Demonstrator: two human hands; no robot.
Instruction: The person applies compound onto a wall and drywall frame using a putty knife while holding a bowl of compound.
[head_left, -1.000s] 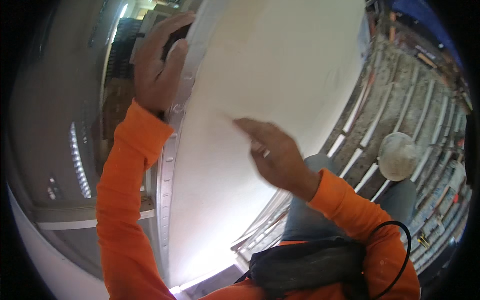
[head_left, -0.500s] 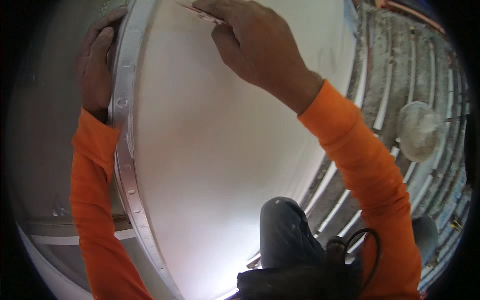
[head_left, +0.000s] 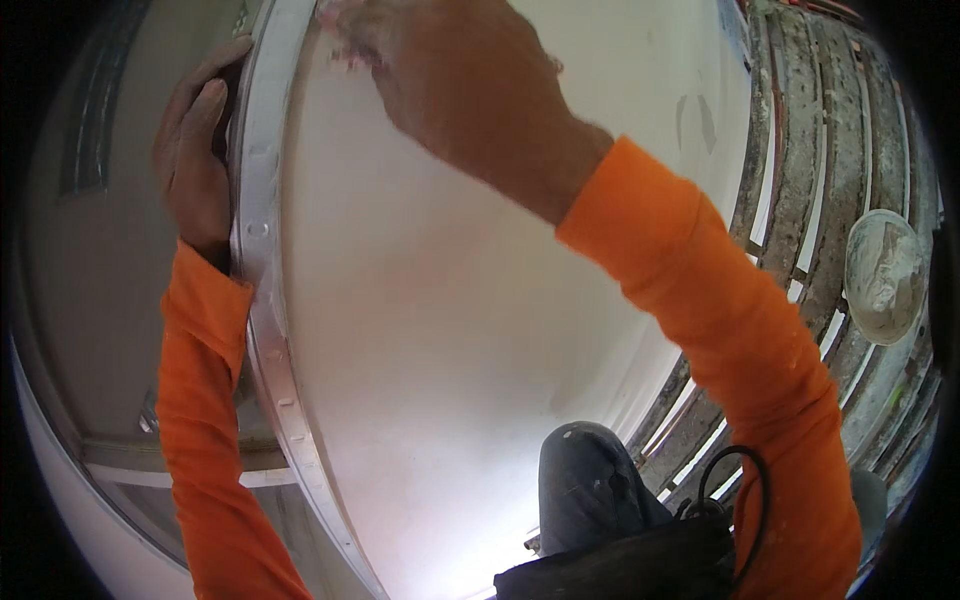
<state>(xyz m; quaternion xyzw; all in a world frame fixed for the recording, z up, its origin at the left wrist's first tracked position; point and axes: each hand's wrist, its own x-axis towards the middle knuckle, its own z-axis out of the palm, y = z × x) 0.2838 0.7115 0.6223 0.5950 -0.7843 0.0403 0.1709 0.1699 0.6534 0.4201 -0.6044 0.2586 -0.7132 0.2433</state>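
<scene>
My left hand (head_left: 198, 150) rests along the outer side of a pale metal strip (head_left: 260, 230) with small raised spots, its fingers stretched out. The strip borders a broad white panel (head_left: 430, 290). Over the panel's upper part, my right hand (head_left: 470, 110) is closed on a flat, putty-smeared tool (head_left: 348, 48), close to the strip. Motion blur and the fingers hide most of that tool, so its exact kind does not show.
Worn planks (head_left: 790, 130) with gaps between them lie below on the right. On them sits a bowl (head_left: 885, 275) of white paste. My bent knee (head_left: 595, 480) and a black bag-like item (head_left: 620, 570) with a looped cable (head_left: 765, 490) are at the bottom.
My right hand has moved left with the tool, toward the metal strip. My left hand keeps its place on the strip. The whole view has shifted slightly.
</scene>
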